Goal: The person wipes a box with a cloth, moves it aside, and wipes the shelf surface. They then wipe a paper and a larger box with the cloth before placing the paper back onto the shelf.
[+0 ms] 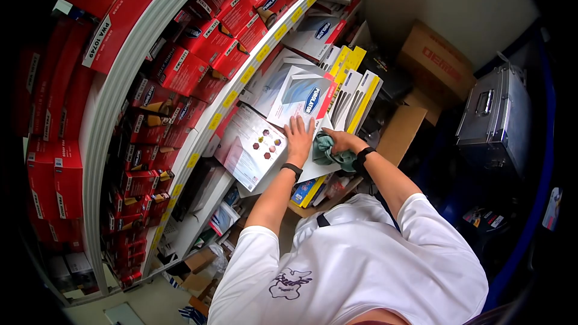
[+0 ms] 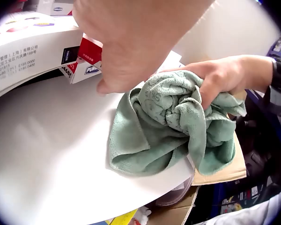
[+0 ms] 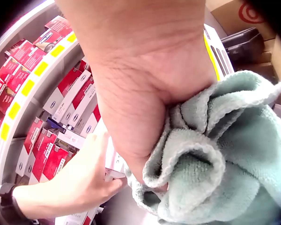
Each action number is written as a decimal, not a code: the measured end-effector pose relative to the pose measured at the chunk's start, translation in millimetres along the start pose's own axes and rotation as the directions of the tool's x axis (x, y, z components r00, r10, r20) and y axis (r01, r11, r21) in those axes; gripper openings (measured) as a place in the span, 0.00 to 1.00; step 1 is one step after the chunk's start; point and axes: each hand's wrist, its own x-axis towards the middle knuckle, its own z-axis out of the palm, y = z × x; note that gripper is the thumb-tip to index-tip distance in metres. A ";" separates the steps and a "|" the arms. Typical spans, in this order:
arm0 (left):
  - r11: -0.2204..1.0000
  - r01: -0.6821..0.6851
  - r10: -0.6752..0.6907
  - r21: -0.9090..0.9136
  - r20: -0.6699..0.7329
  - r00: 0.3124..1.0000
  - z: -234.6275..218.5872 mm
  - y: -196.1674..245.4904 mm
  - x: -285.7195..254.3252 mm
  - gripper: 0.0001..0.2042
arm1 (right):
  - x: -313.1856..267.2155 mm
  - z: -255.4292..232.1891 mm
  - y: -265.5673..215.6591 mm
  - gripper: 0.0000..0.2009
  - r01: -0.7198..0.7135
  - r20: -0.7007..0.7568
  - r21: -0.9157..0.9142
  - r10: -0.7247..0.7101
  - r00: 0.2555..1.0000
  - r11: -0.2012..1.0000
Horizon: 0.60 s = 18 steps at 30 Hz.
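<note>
My right hand (image 1: pixel 340 141) grips a bunched green cloth (image 2: pixel 164 126), whose folds hang out around the fingers. The cloth lies against the white shelf surface (image 2: pixel 51 154), close to its front edge. To its left, my left hand (image 1: pixel 298 138) rests with fingers extended on the near end of a white and red Purolator box (image 1: pixel 295 93). Another white box (image 1: pixel 256 147) with small hexagonal pictures stands just left of that hand. In the right wrist view the left hand's fingertips are right at the box's edge.
Shelves of red boxes (image 1: pixel 180 69) rise at the left behind a white rail with yellow labels (image 1: pixel 247 75). Yellow and white boxes (image 1: pixel 361 99) stand beyond the right hand. Cardboard boxes (image 1: pixel 436 63) and a silver metal case (image 1: pixel 490 117) are at the right.
</note>
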 end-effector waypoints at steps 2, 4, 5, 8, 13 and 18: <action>1.000 0.010 -0.010 0.004 -0.019 1.000 -1.5 1.3 1.1 0.38 | 4.9 4.6 4.6 0.50 -0.008 -0.008 0.023 0.008 1.000 1.000; 0.999 0.035 -0.035 0.002 -0.032 0.999 2.5 3.6 7.9 0.38 | 1.1 2.4 -2.8 0.50 -0.026 0.003 0.016 0.026 1.000 1.000; 0.998 0.060 -0.060 -0.001 -0.043 0.997 5.1 4.6 11.0 0.38 | -1.9 1.5 -5.6 0.50 -0.044 0.015 0.009 0.044 0.999 0.999; 0.999 0.013 -0.014 -0.037 -0.047 0.999 1.1 2.8 14.7 0.35 | -8.8 -0.4 -12.5 0.50 -0.065 0.019 -0.040 0.065 0.998 0.997; 0.996 -0.024 0.009 -0.089 -0.161 0.987 13.4 3.8 16.8 0.40 | -10.5 6.6 5.2 0.48 0.020 -0.072 0.011 -0.019 0.997 1.000; 0.986 -0.043 0.005 -0.159 -0.230 0.973 -14.9 16.9 17.4 0.45 | -3.2 5.1 6.3 0.38 0.034 -0.053 -0.071 -0.037 0.998 0.997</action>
